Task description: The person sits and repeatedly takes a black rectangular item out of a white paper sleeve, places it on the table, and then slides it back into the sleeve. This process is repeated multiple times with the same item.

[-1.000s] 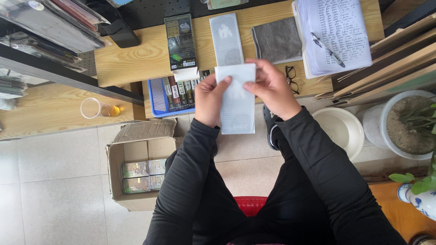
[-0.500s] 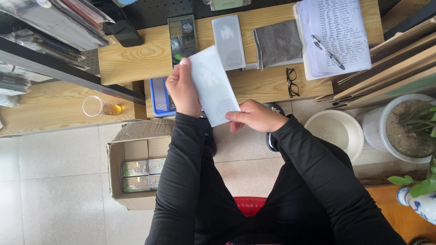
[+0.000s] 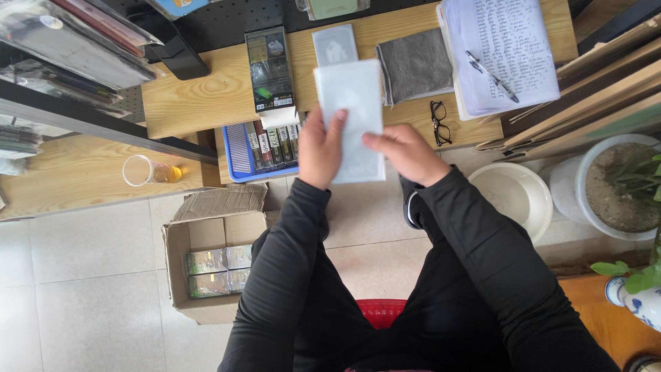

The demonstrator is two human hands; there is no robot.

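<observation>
While seated on a red stool [image 3: 383,311] with black-sleeved arms reaching forward, holding a pale translucent pouch [image 3: 351,117] up between both hands, just over the near edge of the wooden surface [image 3: 206,103]. Left hand [image 3: 318,148] clamped on the pouch's left edge, fingers lying flat across its face; right hand [image 3: 405,153] pinching the lower right edge, thumb in front. Long axis running away from the body, upper end over the surface, lower end hidden partly behind the hands. Both hands about equally near, the left gripping higher. Hard to tell whether anything sits inside the pouch. Below left, an open cardboard box [image 3: 206,272] on the floor; farther on, a blue tray [image 3: 237,155], a second pale pouch [image 3: 335,45], a grey cloth [image 3: 415,65], glasses [image 3: 441,122] and a handwritten notepad [image 3: 506,52], cut off at the top
</observation>
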